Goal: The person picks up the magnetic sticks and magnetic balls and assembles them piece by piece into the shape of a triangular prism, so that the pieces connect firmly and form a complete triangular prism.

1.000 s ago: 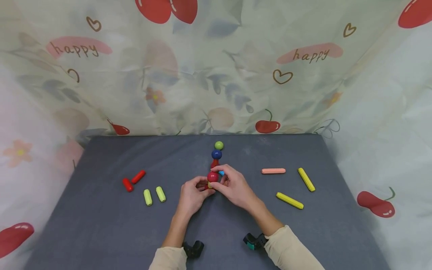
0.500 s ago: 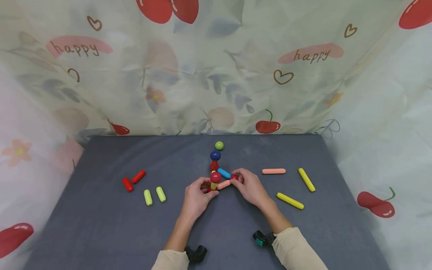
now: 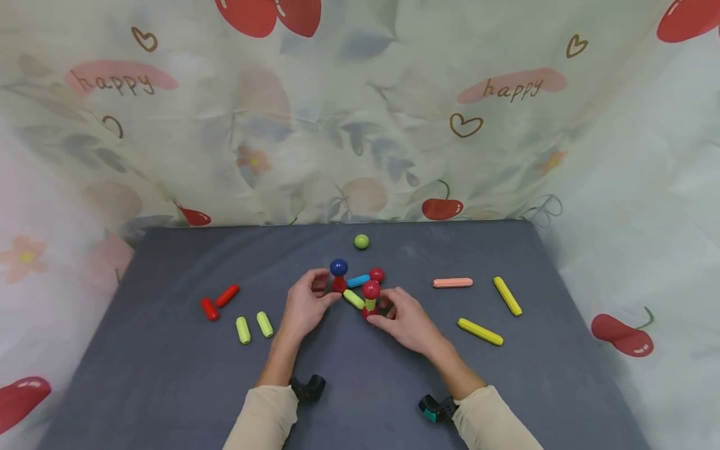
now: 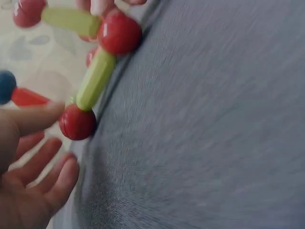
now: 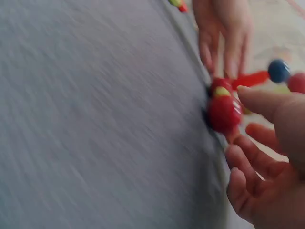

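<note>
A ball-and-stick model (image 3: 354, 299) of red balls and coloured sticks stands mid-table in the head view. A blue ball (image 3: 339, 267) tops its left upright, a red ball (image 3: 371, 289) its front upright. A light blue stick (image 3: 358, 281) runs to the back red ball (image 3: 377, 274). My left hand (image 3: 306, 303) is at the left corner ball (image 4: 77, 122); its thumb reaches that ball while the other fingers spread loosely below. My right hand (image 3: 407, 320) pinches the front corner ball (image 5: 224, 113) between thumb and fingers. The right hand partly hides the model's right side.
A loose green ball (image 3: 361, 242) lies behind the model. To the left are red sticks (image 3: 227, 295) and yellow-green sticks (image 3: 264, 324). To the right lie a pink stick (image 3: 452, 283) and yellow sticks (image 3: 480, 332). A patterned curtain (image 3: 315, 156) hangs at the table's back edge.
The model has turned on the table: its blue-topped corner swung left and the front red-topped upright moved right. My left hand shifted left and up; the right hand changed from another red ball to the front corner.
</note>
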